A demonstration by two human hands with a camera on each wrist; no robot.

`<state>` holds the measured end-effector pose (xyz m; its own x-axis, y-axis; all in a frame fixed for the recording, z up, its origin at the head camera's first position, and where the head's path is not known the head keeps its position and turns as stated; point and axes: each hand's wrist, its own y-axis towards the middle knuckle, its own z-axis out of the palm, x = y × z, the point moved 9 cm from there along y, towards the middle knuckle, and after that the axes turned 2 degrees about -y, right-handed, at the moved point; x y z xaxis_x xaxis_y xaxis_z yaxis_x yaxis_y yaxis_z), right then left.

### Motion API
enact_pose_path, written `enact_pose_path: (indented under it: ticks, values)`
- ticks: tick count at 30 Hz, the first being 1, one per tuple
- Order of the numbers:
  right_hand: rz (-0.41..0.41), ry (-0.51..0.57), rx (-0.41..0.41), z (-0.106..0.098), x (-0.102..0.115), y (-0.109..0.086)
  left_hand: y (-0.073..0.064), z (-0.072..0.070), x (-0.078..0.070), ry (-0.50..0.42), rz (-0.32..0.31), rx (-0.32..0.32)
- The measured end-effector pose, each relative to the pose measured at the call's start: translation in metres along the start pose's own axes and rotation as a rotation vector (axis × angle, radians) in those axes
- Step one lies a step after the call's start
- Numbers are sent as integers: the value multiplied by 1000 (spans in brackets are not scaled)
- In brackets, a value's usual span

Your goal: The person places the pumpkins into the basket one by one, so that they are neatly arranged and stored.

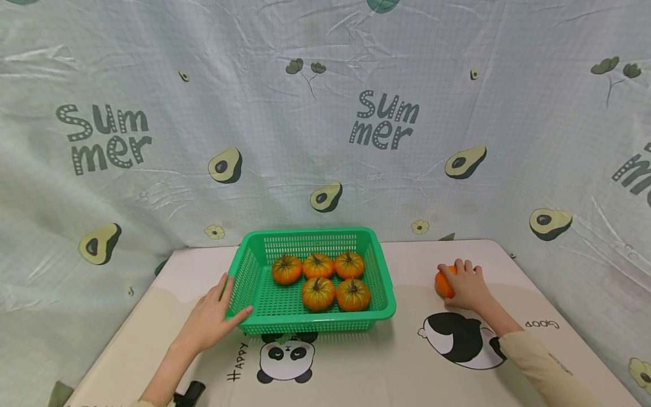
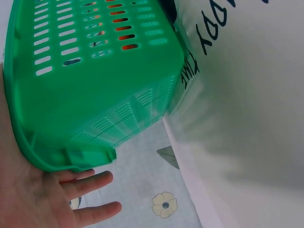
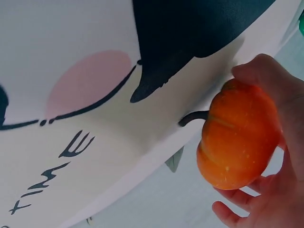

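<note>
A green plastic basket point(image 1: 310, 323) stands at the back middle of the table, with several small orange-green pumpkins point(image 1: 318, 294) in its middle and right part. My left hand point(image 1: 205, 319) rests at the basket's left rim, its fingers spread. In the left wrist view that hand point(image 2: 42, 202) lies along the rim, with straight fingers reaching past the corner. Out to the right, my right hand point(image 1: 467, 287) grips a small pumpkin point(image 1: 444, 284). The right wrist view has the thumb and fingers round this orange pumpkin point(image 3: 240, 137), its dark stem pointing toward the tabletop.
The pale tabletop point(image 1: 386, 362) carries printed pandas and lettering. A fabric curtain point(image 1: 274, 135) printed with avocados encloses the back and both sides. Near my left wrist, a black object point(image 1: 190, 393) shows at the lower edge.
</note>
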<state>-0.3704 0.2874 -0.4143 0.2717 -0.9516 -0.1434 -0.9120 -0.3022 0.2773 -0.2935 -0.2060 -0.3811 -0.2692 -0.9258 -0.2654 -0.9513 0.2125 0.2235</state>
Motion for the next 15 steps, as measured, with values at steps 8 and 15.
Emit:
enact_pose_path:
  ticks: [8,15]
  values:
    - [-27,41,-150,-14,0,-1,1,-2,-1,1,0,-3]
    - [14,40,-104,-13,-4,0,2,-4,-2,6,4,-11]
